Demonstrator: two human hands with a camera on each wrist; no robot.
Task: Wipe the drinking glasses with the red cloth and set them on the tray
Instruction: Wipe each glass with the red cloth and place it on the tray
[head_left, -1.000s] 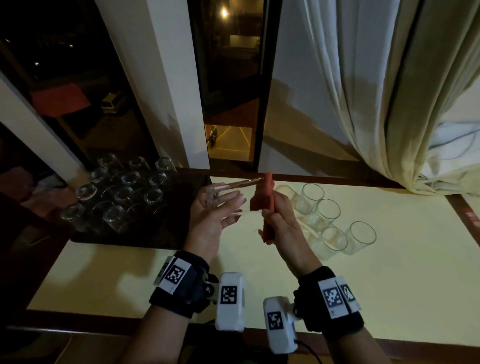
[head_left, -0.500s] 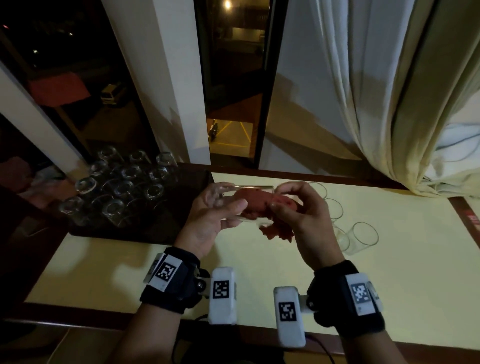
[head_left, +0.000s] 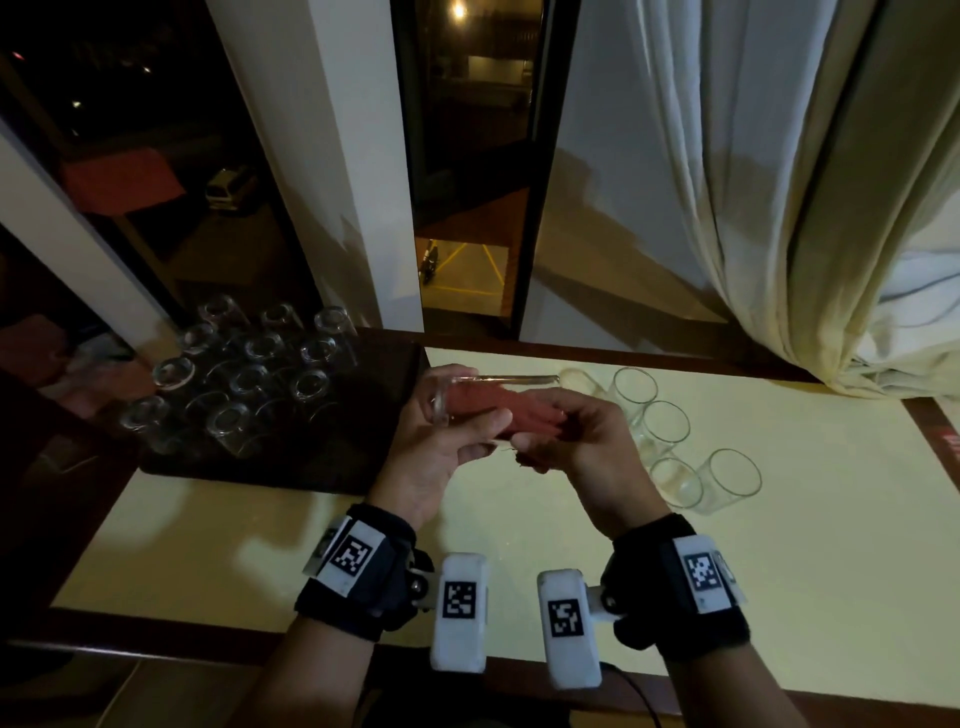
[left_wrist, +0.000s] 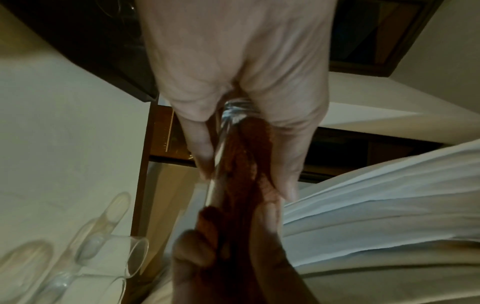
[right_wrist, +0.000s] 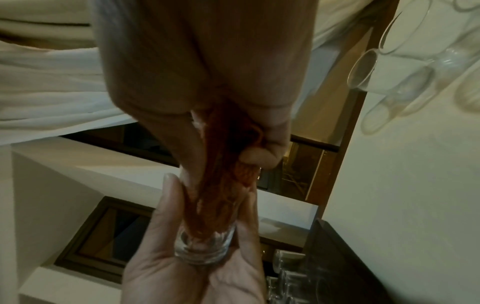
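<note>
Right hand (right_wrist: 207, 72) pushes red cloth (right_wrist: 223, 197) into glass (right_wrist: 205, 244); left hand (right_wrist: 192, 273) grips glass.

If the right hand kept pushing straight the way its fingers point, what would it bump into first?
Probably the bottom of the held glass. The right hand is pushing the red cloth into it, toward the left hand cupping the base. Depth is hard to judge.
</note>
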